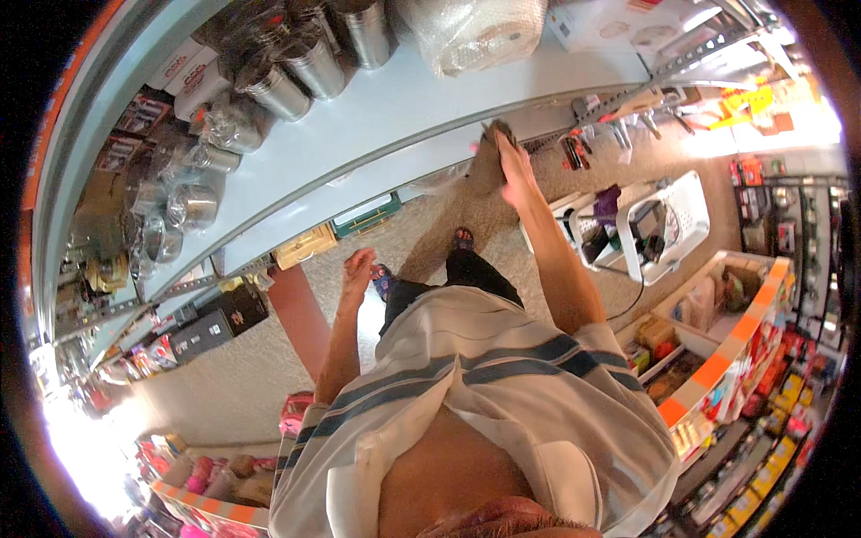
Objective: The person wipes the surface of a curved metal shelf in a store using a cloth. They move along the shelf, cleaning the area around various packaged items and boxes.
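Observation:
My right hand (516, 168) is stretched out at the front edge of the grey metal shelf (377, 128). Its fingers close around what looks like a dark cloth (496, 140), partly blurred and in shadow. Lower down, my left hand (356, 269) hangs over the floor with loosely bent fingers and holds nothing. On the shelf stand steel canisters (276, 91), smaller steel pots in clear plastic (192, 205) and a bubble-wrapped item (477, 33).
White plastic baskets (662, 228) with assorted goods stand on the floor at right. Orange-and-white edged bins (730, 336) are behind them. Beneath the shelf are a wooden box (306, 247), a green box (366, 216) and dark cartons (202, 336). Tools (577, 149) hang near the shelf's right end.

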Demonstrator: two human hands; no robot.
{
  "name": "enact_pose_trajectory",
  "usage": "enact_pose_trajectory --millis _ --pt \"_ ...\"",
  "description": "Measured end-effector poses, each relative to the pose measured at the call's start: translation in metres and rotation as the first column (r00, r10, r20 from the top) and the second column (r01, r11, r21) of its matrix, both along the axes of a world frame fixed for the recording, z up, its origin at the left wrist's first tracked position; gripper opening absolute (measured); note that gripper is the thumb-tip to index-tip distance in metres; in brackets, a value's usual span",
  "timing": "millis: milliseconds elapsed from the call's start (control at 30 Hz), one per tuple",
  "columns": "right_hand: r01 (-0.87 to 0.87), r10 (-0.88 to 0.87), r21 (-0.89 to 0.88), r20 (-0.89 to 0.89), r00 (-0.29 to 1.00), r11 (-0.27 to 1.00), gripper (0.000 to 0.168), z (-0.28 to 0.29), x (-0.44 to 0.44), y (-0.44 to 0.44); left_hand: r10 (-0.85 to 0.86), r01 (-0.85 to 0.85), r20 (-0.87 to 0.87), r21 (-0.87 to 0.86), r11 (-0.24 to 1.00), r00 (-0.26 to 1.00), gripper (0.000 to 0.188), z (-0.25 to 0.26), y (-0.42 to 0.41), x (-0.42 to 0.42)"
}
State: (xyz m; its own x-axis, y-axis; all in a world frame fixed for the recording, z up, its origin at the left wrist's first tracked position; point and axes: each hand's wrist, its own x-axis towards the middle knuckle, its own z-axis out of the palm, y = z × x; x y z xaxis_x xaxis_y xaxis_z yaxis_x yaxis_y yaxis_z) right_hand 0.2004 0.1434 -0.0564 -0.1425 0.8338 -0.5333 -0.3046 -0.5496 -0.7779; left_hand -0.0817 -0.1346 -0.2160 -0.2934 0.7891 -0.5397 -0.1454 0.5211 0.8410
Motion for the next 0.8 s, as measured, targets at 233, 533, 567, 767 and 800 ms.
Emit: enact_pose_trajectory --millis 233,533,567,767,800 --pt "-0.182 0.197 -0.164 0.077 0.977 0.969 0.027 -0.02 0.031 -0.05 -0.108 0.093 0.131 0.121 0.988 0.985 0.037 0.103 0.095 0.12" --pt "-0.363 0.23 -0.124 -0.576 0.785 0.924 0.032 -0.011 0.007 -0.067 -0.138 0.243 -0.289 0.371 0.896 0.947 0.055 0.157 0.16 0.162" --pt "-0.365 0.219 -0.123 -0.611 0.76 0.923 0.033 -0.011 0.005 -0.068 -0.147 0.245 -0.277 0.364 0.899 0.95 0.055 0.151 0.159 0.158" --pt "-0.322 0.099 -0.231 -0.653 0.751 0.918 0.034 0.011 0.003 -0.065 -0.143 0.378 -0.539 0.355 0.855 0.83 0.064 0.169 0.159 0.161" --pt "-0.36 0.15 -0.164 -0.698 0.7 0.919 0.036 0.001 0.008 -0.06 -0.144 0.333 -0.454 0.372 0.866 0.879 0.058 0.174 0.164 0.164"
